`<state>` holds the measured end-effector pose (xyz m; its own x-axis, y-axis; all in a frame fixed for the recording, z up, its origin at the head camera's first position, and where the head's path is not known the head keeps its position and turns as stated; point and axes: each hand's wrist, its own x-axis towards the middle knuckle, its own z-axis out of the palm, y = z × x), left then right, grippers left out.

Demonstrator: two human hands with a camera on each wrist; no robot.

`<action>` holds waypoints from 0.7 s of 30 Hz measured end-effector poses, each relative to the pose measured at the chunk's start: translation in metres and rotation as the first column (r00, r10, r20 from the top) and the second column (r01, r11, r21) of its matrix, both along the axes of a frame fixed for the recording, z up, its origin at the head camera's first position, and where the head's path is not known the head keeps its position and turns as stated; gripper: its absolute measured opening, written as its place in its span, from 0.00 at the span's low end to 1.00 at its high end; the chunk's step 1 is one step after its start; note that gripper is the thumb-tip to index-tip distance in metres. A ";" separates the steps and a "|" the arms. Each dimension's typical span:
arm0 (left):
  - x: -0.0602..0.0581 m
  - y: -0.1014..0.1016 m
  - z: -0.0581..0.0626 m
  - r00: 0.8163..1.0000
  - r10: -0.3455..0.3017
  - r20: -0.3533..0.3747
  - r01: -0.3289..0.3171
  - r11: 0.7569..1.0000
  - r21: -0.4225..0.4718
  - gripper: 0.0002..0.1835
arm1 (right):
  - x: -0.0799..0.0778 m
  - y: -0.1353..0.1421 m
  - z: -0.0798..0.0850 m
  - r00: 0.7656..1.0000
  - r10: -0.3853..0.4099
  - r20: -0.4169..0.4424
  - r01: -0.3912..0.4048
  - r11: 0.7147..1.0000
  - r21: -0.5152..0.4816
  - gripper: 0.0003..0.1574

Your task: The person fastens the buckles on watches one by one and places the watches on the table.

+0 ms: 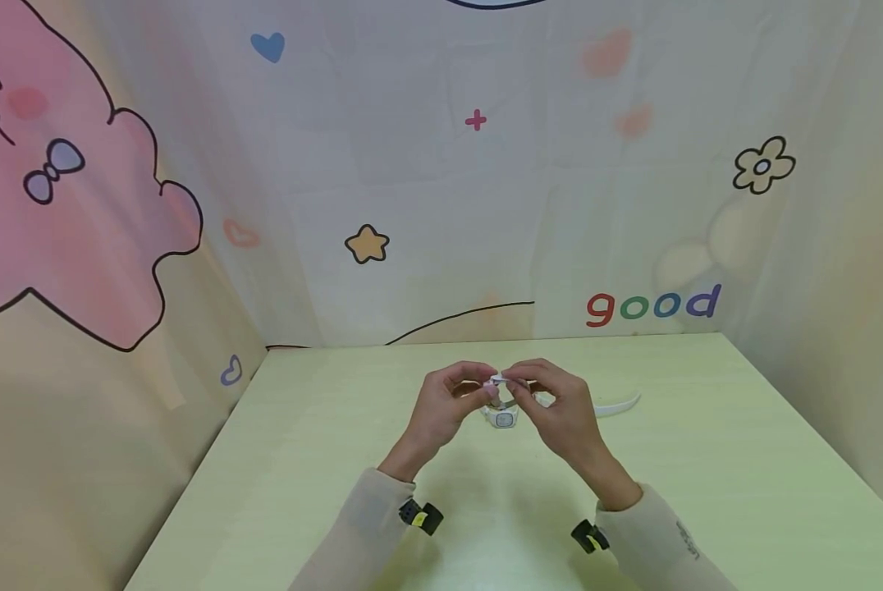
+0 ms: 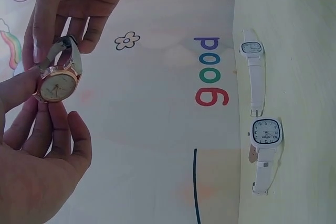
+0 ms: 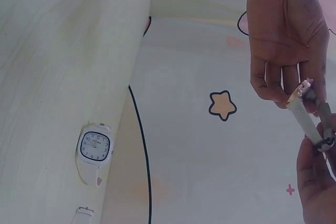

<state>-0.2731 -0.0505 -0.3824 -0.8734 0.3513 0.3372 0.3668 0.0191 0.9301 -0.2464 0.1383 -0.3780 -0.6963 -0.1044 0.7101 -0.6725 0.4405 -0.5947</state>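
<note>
Above the table, both hands hold one wristwatch with a round rose-gold case (image 2: pixel 58 86) and a pale strap (image 3: pixel 303 119). My left hand (image 1: pixel 441 402) pinches the case between thumb and fingers, and the dial shows in the left wrist view. At the other end, my right hand (image 1: pixel 560 402) grips the strap near its buckle (image 3: pixel 324 144). The strap is bent into a loop between the hands. Behind them lies a white watch with a rounded-square face (image 2: pixel 266 132), partly hidden by the hands in the head view.
A second, smaller white watch (image 2: pixel 252 48) lies on the table (image 1: pixel 286 492) to the right, its strap stretched out. A small brown piece (image 2: pixel 253 153) shows beside the square watch. A printed cloth (image 1: pixel 427 164) hangs at the table's back edge and along its sides.
</note>
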 end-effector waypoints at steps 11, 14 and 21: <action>0.001 0.002 -0.002 1.000 0.005 0.017 -0.004 1.000 -0.011 0.11 | 0.013 -0.008 0.011 0.999 -0.025 0.031 0.025 1.000 -0.014 0.08; 0.001 0.002 -0.002 1.000 0.008 0.013 -0.008 1.000 -0.013 0.12 | 0.016 -0.009 0.015 0.999 -0.013 0.036 0.014 1.000 -0.019 0.08; 0.002 0.002 0.000 1.000 0.011 0.000 -0.011 1.000 -0.016 0.12 | 0.005 -0.003 0.002 0.999 0.006 0.041 -0.005 1.000 -0.017 0.11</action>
<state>-0.2712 -0.0487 -0.3825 -0.8774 0.3466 0.3316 0.3664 0.0382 0.9297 -0.2413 0.1357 -0.3764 -0.7247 -0.0964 0.6823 -0.6494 0.4269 -0.6294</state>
